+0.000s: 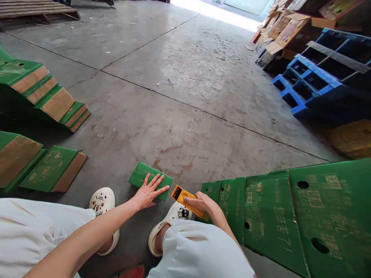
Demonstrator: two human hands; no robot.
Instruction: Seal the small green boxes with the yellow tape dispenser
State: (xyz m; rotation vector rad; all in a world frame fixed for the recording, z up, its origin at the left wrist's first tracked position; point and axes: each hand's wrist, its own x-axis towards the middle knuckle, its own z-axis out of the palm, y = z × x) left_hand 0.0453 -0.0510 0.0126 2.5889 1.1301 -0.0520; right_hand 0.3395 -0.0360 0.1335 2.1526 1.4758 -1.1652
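My left hand (151, 191) lies flat with its fingers spread on top of a small green cardboard box (141, 172) on the floor. My right hand (202, 202) is closed around a flat yellow-orange object with a dark end (180, 194); its exact kind is hard to make out. That object is held just right of the small box, above my right shoe (171, 219). Close to my right hand, a long row of folded green cartons (268, 216) runs along the right side.
More green cartons with brown edges lie at the left, in a stepped stack (43, 87) and a lower group (52, 170). Blue pallets (315, 75) and a heap of cardboard boxes (292, 33) stand at the back right. A wooden pallet (34, 11) is at the far left.
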